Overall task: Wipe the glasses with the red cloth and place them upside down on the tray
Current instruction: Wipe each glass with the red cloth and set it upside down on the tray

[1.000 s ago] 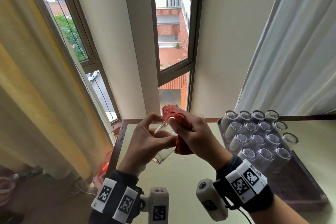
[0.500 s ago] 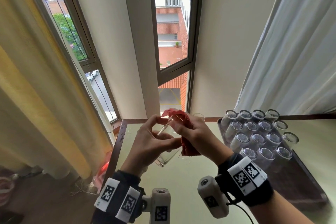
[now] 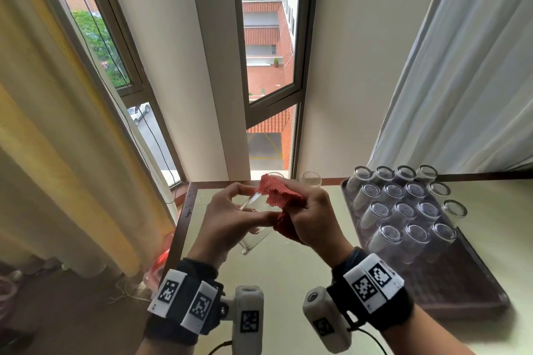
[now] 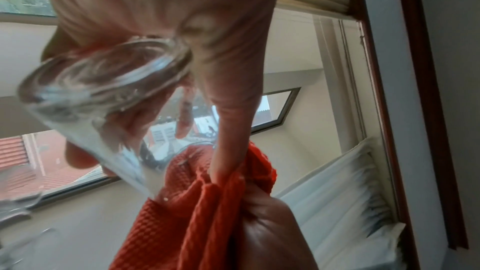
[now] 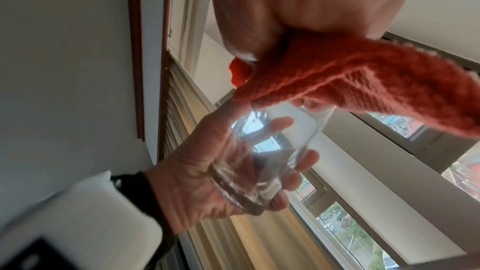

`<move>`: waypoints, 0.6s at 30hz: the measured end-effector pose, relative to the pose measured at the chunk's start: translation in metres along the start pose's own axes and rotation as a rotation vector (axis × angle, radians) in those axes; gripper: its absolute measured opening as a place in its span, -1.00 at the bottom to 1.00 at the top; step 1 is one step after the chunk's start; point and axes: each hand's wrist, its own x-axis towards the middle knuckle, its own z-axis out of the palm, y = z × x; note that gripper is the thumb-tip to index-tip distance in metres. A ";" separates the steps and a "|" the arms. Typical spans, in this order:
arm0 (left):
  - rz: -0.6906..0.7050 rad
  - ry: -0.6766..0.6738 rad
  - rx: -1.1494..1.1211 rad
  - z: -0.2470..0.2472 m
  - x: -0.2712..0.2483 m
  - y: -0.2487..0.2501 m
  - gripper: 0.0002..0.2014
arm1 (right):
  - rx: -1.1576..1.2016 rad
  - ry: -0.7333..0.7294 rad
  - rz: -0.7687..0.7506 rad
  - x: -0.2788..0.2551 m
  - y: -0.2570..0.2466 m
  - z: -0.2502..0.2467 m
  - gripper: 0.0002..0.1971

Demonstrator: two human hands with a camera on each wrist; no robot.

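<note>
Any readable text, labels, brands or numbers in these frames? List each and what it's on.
None readable.
Wrist bands and: black-and-white square marker patterns only, no letters or digits.
Wrist camera housing: one more such marker, no text.
Glass, red cloth, tray: no print visible.

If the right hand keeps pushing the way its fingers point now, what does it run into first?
Most likely the glass. The right hand holds the red cloth at the glass's open rim, fingers aimed toward the left hand that grips it. Depth is unclear, but the cloth looks already against the rim.
</note>
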 end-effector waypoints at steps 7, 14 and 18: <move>-0.157 -0.021 0.033 -0.004 -0.005 -0.035 -0.29 | 0.565 -0.068 0.527 -0.017 0.029 -0.006 -0.56; -0.242 0.014 -0.036 -0.023 -0.009 -0.055 -0.30 | -0.054 0.027 0.759 -0.055 0.138 -0.002 -0.48; -0.259 0.004 -0.044 -0.027 -0.015 -0.067 -0.18 | -0.730 -0.465 0.678 -0.090 0.191 0.004 -0.59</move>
